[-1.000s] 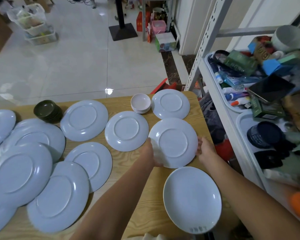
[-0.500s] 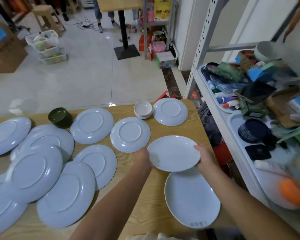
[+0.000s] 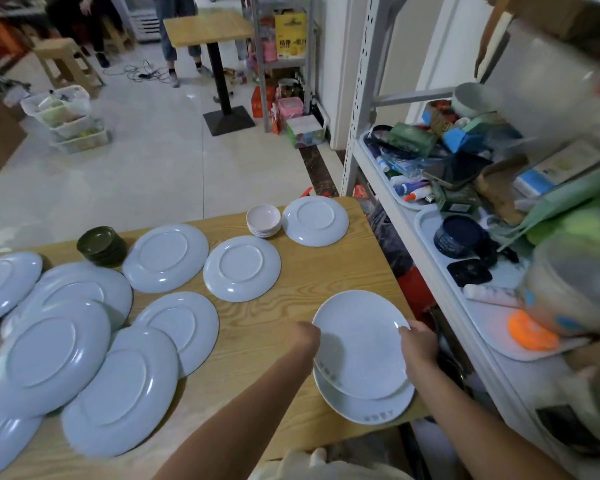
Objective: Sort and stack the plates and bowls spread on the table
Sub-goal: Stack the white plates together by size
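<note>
A wooden tabletop (image 3: 264, 327) fills the lower left, its right corner close to a grey metal rack (image 3: 364, 98). At that corner the upper plate (image 3: 361, 341) lies right side up over the lower plate (image 3: 368, 408), also right side up and sitting on the wood by the near edge. Whether the two plates fully touch is not clear.

The left hand (image 3: 307, 336) is at the upper plate's left rim with its fingers curled around the edge. The right hand (image 3: 418, 342) grips the right rim, thumb on top.

The other pale plates lie face down: one at the far right corner (image 3: 315, 220), two in the middle (image 3: 241, 268) (image 3: 165, 258), and an overlapping cluster to the left (image 3: 59, 351). A stack of pink bowls (image 3: 263, 220) stands just beside the far plate, and a stack of dark green bowls (image 3: 101, 245) sits at the far edge.

The rack's white trays (image 3: 426, 216) are crowded with boxes, tubes and bottles. Beyond the tabletop the floor (image 3: 136, 174) is glossy pale tile, with a small table (image 3: 208, 27) on a black pedestal, a wooden stool (image 3: 66, 60) and stacked clear bins (image 3: 66, 116).
</note>
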A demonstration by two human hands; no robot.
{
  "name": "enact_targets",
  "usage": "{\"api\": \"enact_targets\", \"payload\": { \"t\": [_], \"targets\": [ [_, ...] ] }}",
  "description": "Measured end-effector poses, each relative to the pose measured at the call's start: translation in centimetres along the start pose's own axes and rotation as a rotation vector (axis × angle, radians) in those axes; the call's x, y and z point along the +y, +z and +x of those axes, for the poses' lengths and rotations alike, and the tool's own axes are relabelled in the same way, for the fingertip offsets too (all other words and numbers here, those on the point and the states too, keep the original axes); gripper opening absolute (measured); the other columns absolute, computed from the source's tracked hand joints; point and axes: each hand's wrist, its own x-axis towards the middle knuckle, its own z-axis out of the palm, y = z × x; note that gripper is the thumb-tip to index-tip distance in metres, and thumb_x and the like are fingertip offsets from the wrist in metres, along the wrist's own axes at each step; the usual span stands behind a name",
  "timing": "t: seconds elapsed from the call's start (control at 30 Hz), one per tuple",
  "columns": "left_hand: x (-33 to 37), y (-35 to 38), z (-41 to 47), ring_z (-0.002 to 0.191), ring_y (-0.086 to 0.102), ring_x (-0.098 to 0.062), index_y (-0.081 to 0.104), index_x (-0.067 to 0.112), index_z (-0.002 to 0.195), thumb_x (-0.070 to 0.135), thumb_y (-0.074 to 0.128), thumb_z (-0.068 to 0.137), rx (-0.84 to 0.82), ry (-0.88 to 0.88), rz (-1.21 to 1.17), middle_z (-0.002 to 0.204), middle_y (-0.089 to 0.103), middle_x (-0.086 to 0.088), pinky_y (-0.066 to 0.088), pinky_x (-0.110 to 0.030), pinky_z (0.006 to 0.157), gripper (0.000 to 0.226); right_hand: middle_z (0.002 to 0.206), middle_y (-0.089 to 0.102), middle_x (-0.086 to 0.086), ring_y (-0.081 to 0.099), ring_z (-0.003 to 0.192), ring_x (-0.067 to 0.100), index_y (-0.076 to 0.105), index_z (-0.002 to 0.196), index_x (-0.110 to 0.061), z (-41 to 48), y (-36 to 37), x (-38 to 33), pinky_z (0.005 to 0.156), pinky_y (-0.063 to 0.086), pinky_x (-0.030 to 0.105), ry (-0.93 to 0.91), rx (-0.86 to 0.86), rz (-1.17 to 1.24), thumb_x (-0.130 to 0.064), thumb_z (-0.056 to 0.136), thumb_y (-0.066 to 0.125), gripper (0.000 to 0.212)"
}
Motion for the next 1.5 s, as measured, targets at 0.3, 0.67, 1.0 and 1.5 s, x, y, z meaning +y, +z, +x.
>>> {"api": "enact_targets", "payload": {
  "t": [0.3, 0.67, 1.0, 1.5],
  "targets": [
    [-3.6, 1.1, 1.9, 0.126, 0.048, -0.035, 0.051, -0.001, 0.126, 0.013, 0.039, 0.086, 0.014, -0.014, 0.303, 0.138, 0.044, -0.021, 0.043, -0.045, 0.106, 0.044, 0.094, 0.070, 0.021, 0.059, 0.077, 0.030, 0.072, 0.097, 0.003, 0.6, -1.2, 2.3, 0.064, 0.040, 0.026, 0.052, 0.071, -0.211, -0.002, 0.082, 0.049, 0.028],
    [-3.1, 1.2, -2.2, 0.121, 0.045, -0.031, 0.045, 0.004, 0.133, 0.020, 0.040, 0.090, 0.019, -0.038, 0.344, 0.149, 0.018, -0.011, 0.045, -0.041, 0.102, 0.046, 0.111, 0.060, 0.022, 0.059, 0.091, 0.036, 0.067, 0.098, 0.005, 1.0, -1.3, 3.3, 0.058, 0.039, 0.025, 0.052, 0.004, -0.414, -0.015, 0.083, 0.047, 0.031],
    [-3.7, 1.1, -1.0, 0.127, 0.038, -0.029, 0.040, 0.002, 0.135, 0.022, 0.050, 0.092, 0.005, -0.021, 0.263, 0.148, 0.022, -0.008, 0.042, -0.038, 0.100, 0.049, 0.133, 0.037, 0.020, 0.052, 0.107, 0.038, 0.058, 0.125, 0.001, -0.1, -1.4, 2.3, 0.083, 0.041, 0.031, -0.053, -0.077, -0.581, -0.018, 0.096, 0.043, 0.038],
    [-0.9, -11.9, 4.9, 0.110, 0.049, -0.027, 0.038, 0.006, 0.138, 0.016, 0.055, 0.089, 0.157, -0.034, -0.147, 0.131, 0.046, -0.013, 0.043, -0.040, 0.090, 0.053, 0.130, 0.048, 0.020, 0.050, 0.115, 0.036, 0.059, 0.121, -0.002, -0.8, 8.9, -3.7, 0.093, 0.042, 0.036, -0.282, -0.149, -0.674, -0.011, 0.091, 0.046, 0.034]
  ]
}}
